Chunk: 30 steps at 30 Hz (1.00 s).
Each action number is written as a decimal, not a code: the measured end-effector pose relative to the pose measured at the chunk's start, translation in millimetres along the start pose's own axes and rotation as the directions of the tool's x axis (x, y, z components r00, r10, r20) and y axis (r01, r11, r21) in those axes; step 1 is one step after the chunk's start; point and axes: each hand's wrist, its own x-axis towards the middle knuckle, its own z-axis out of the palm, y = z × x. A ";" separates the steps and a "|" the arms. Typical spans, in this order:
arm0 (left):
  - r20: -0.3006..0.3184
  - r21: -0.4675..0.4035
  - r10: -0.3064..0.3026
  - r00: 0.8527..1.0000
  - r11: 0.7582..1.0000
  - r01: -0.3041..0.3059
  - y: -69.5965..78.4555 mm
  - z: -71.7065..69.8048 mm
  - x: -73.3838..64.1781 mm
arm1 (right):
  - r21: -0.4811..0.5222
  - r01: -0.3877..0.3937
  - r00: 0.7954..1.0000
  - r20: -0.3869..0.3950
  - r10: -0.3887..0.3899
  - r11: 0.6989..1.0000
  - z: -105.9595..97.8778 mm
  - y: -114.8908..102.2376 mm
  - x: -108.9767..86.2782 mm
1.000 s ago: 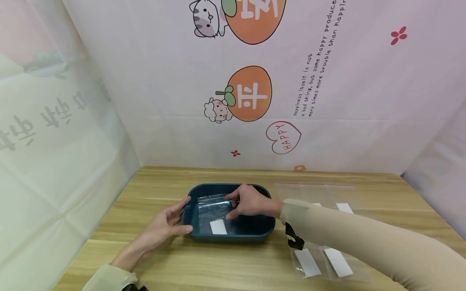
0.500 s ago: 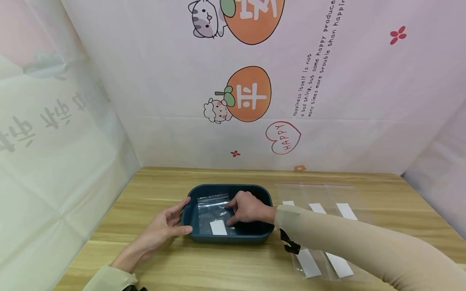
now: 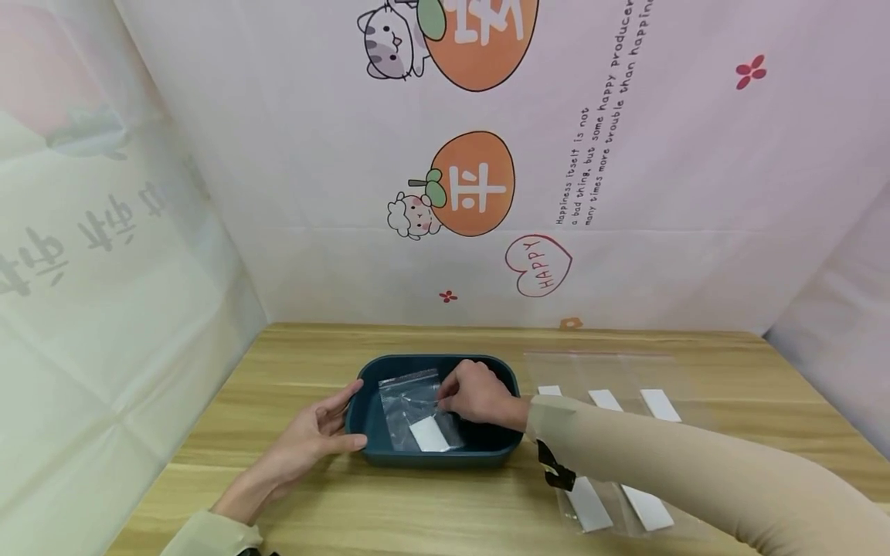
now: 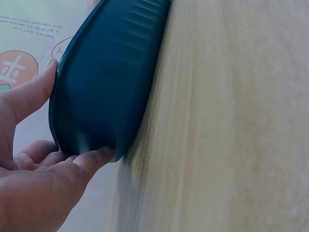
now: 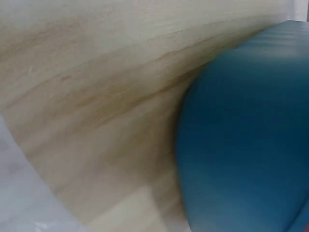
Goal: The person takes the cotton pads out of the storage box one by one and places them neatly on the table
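A dark teal plastic bin [image 3: 445,459] stands on the wooden table. My left hand [image 3: 309,434] spans its left end, thumb and fingers on either side; the left wrist view shows the fingertips against the bin's outer wall [image 4: 104,82]. Inside lies a clear zip bag [image 3: 406,401] with a white card [image 3: 429,434] at its lower end, turned slightly askew. Reaching into the bin, my right hand [image 3: 476,394] pinches the bag's right edge between thumb and fingers. The right wrist view shows only the bin's outside [image 5: 241,130] and table, with that hand hidden.
To the right, several clear zip bags with white cards [image 3: 648,506] lie side by side in two rows, partly under my right sleeve [image 3: 660,448]. A printed cloth backdrop [image 3: 334,270] rises behind the wooden table [image 3: 417,510] and at both sides.
My right hand first lowers into the bin, then draws its fingertips together on the bag's edge. The bag has tilted and shifted slightly right. My left hand stays at the bin's end.
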 end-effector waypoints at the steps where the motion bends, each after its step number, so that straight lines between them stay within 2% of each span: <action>1: 0.002 0.001 0.000 1.000 1.000 0.000 -0.3 0.0 -0.1 | 0.027 -0.004 1.000 -0.005 0.005 1.000 -1.3 0.2 0.2; 4: 0.009 0.001 0.005 1.000 1.000 -0.005 -1.3 -0.4 0.1 | 0.135 -0.012 1.000 -0.001 0.012 0.991 -7.1 -0.2 1.3; 6: 0.016 0.000 0.006 1.000 1.000 -0.006 -1.7 -0.9 0.3 | 0.228 -0.021 1.000 0.026 0.015 0.973 -11.4 -0.5 2.2; 8: 0.020 0.000 0.006 1.000 1.000 -0.006 -1.8 -1.3 0.7 | 0.336 -0.043 0.998 0.064 0.023 0.941 -15.0 -1.4 2.7; 11: 0.022 0.000 0.000 1.000 1.000 0.000 -1.3 -1.6 0.8 | 0.484 -0.109 0.987 0.158 0.036 0.868 -17.2 -2.3 2.6; 13: 0.023 0.001 0.000 1.000 1.000 0.000 -1.3 -1.4 0.9 | 0.539 -0.152 0.972 0.233 0.027 0.828 -16.4 -3.2 2.3; 14: 0.022 0.000 0.000 1.000 1.000 0.000 -1.3 -1.2 0.9 | 0.550 -0.166 0.964 0.266 0.017 0.818 -15.5 -3.9 2.1; 15: 0.022 -0.001 0.000 1.000 1.000 0.000 -1.3 -1.0 0.9 | 0.549 -0.176 0.956 0.293 0.008 0.817 -14.2 -4.7 2.0; 18: 0.021 -0.009 0.002 1.000 1.000 -0.002 -1.6 -0.1 1.2 | 0.497 -0.171 0.942 0.335 -0.007 0.851 -10.1 -7.3 1.8; 22: 0.017 -0.022 0.002 1.000 1.000 -0.001 -1.9 0.9 1.0 | 0.426 -0.142 0.949 0.316 0.000 0.893 -6.8 -10.9 2.4; 30: 0.013 -0.005 0.000 1.000 1.000 0.001 -1.0 0.6 -0.8 | 0.437 -0.117 0.959 0.284 -0.013 0.892 -16.6 -13.4 3.7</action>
